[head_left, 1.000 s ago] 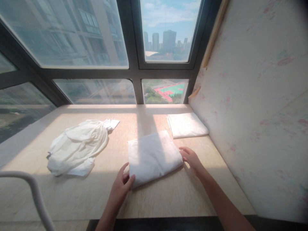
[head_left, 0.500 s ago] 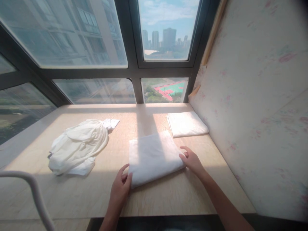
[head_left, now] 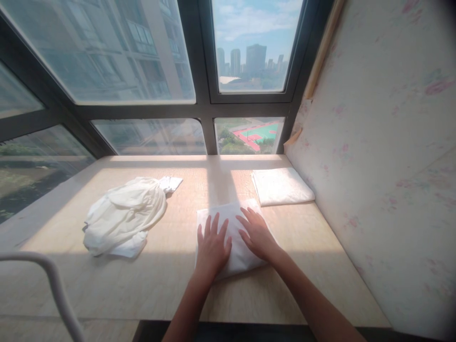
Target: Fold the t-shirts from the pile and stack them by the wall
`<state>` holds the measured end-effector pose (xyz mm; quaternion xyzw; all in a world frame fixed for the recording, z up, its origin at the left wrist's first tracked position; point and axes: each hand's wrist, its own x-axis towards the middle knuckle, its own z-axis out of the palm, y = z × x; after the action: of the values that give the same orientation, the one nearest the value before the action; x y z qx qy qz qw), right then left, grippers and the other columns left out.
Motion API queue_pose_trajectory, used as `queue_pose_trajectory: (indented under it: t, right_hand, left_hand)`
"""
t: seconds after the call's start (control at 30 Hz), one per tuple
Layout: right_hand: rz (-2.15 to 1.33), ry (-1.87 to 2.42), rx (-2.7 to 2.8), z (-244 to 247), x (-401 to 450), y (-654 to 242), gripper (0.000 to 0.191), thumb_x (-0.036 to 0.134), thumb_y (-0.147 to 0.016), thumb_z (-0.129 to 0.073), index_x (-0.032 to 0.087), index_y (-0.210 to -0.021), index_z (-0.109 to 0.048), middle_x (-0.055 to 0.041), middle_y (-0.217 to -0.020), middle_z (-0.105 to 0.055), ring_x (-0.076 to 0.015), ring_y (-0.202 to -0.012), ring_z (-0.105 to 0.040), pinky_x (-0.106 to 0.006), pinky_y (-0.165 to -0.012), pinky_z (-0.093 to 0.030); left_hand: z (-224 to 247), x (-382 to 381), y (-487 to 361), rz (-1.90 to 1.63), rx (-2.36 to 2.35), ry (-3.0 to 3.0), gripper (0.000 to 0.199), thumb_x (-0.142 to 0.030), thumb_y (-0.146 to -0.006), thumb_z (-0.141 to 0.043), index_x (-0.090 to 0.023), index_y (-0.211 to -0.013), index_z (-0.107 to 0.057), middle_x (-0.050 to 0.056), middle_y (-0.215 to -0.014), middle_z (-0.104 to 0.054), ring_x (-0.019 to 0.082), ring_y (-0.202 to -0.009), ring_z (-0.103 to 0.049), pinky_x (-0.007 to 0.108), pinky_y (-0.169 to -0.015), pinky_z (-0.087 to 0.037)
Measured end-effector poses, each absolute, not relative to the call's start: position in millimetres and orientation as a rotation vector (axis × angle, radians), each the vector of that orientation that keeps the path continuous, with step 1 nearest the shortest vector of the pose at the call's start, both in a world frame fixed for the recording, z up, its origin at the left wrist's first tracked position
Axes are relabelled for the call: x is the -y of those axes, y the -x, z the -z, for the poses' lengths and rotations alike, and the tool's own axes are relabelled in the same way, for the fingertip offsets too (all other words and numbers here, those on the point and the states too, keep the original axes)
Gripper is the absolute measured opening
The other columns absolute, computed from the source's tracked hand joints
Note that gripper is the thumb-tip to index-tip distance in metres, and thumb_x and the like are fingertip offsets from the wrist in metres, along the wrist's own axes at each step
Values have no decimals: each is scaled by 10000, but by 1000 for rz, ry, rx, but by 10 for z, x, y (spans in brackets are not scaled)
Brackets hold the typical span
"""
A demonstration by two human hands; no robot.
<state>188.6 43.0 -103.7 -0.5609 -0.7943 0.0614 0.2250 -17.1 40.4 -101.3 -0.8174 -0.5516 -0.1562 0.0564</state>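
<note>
Both grips are spread right out here! The left hand (head_left: 213, 248) lies palm-down on the folded white cloth (head_left: 238, 259), fingers fanned toward twelve o'clock, thumb out toward one. The right hand (head_left: 257, 233) matches it from the other side, flattened over the cloth, fingers splayed and aimed at about ten o'clock. The fingertips of the two hands come near each other but stay apart.

And what a change from half a second ago! Back then the hands are out at the cloth's edges, left at eight o'clock and right at three, fingers curled in against the sides; now they are up on top, well inside those edges. The cloth itself keeps roughly its place on the pale surface (head_left: 124, 289), close to the person.

Outward from the cloth we go: between one and two o'clock, a second folded cloth (head_left: 283, 186) sits flat in the sun, just beside the flowered wall (head_left: 384, 166). Between nine and ten, well apart, there's a crumpled white garment (head_left: 126, 213). Dark window frames (head_left: 142, 111) stretch across the far side, around twelve.
</note>
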Motion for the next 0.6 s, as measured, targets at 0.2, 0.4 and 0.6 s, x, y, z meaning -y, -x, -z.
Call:
queue_pose_trajectory:
  t: [0.2, 0.4, 0.6]
  right_hand:
    - [-254, 1737, 2256, 1340, -576, -1800, 606, 470, -986, -494, 159, -1504, -452, -133, -1628, -308, -340, -1514, -240, -557, -1218, -193]
    - [-180, 2001, 2058, 1437, -595, -1877, 648, 500, -987, -473, 146, -1527, -420, -151, -1640, -264, -319, -1518, -243, -529, -1218, -193]
    - [-10, 2068, 1830, 1554, -505, -1923, 536, 373, -957, -526, 85, -1408, -555, -222, -1543, -428, -329, -1440, -392, -457, -1169, -314]
  left_hand:
    - [1390, -584, 198, 479, 1841, 2428, 581, -473, -952, -509, -197, -1463, -519, 172, -1588, -383, 439, -1463, -310, 686, -1151, -207]
    - [1365, -519, 394, 369, 1996, 2276, 611, -482, -953, -511, -157, -1471, -503, 222, -1568, -395, 444, -1430, -361, 672, -1120, -282]
    - [1399, -357, 541, 475, 2019, 2229, 524, -388, -969, -479, -76, -1380, -567, 283, -1475, -468, 396, -1369, -460, 543, -1086, -415]
